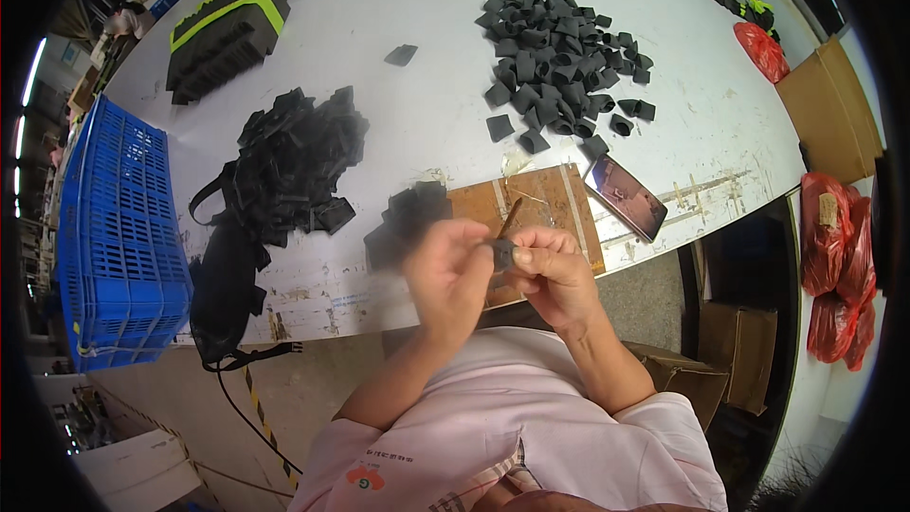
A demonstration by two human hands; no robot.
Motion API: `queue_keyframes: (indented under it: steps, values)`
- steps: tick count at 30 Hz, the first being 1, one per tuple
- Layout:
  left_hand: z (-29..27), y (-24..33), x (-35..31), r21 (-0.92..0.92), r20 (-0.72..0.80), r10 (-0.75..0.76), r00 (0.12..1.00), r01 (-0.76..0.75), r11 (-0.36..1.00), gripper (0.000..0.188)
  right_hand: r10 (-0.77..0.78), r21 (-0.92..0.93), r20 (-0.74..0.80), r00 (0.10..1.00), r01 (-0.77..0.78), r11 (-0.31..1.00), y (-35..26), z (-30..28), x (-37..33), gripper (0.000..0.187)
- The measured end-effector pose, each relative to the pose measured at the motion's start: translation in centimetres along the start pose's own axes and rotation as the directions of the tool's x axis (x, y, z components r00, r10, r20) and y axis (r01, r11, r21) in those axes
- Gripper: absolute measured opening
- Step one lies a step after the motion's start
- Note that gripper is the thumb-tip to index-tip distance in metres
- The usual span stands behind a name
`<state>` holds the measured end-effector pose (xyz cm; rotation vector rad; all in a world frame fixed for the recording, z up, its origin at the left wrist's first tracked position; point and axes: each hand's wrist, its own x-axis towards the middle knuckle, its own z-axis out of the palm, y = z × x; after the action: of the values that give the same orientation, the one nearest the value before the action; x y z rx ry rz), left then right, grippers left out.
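Above the front edge of the table, my left hand and my right hand meet around a small dark grey fabric piece. My right thumb and fingers pinch it from one side; my left thumb and fingertips close on its other side. A thin brown pointed stick rises just beyond the piece; whether a hand grips it is hidden. Beneath them lies a brown board. Several dark pieces, blurred, sit beside my left hand.
A heap of small dark grey fabric tubes covers the far right. Black strapped pieces are piled at left, near a blue crate. Behind them stands a banded dark stack. A phone lies right of the board.
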<state>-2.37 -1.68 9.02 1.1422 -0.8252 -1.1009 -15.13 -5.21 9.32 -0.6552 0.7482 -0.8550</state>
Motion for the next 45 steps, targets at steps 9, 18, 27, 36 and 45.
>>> queue_keyframes:
  steps: [9,18,27,36,45]
  values:
    - [0.2,3.7,4.1,-0.778,0.539,-0.083,0.838,0.534,0.331,0.019,-0.075,-0.237,0.291,0.954,0.148,0.96,-6.4,2.0,2.0,0.025]
    - [-1.0,1.2,4.0,-0.73,0.487,-0.285,0.825,0.564,0.386,0.016,0.02,-0.225,0.336,0.942,0.06,0.972,-4.2,-0.1,4.2,0.027]
    - [0.5,1.3,2.4,-0.366,0.192,0.001,0.981,0.071,0.928,0.022,-0.02,-0.21,0.396,0.918,0.112,0.971,-3.7,-1.0,4.5,0.026]
    - [1.0,2.6,3.7,0.16,0.211,0.49,0.846,-0.524,0.836,0.014,-0.625,-0.631,0.369,0.688,0.679,0.376,-3.9,-0.2,1.8,0.028]
    - [-0.3,0.9,3.3,-0.532,0.118,0.267,0.956,-0.166,0.831,0.013,-0.693,-0.763,0.391,0.606,0.634,0.124,-4.5,2.3,0.9,0.014]
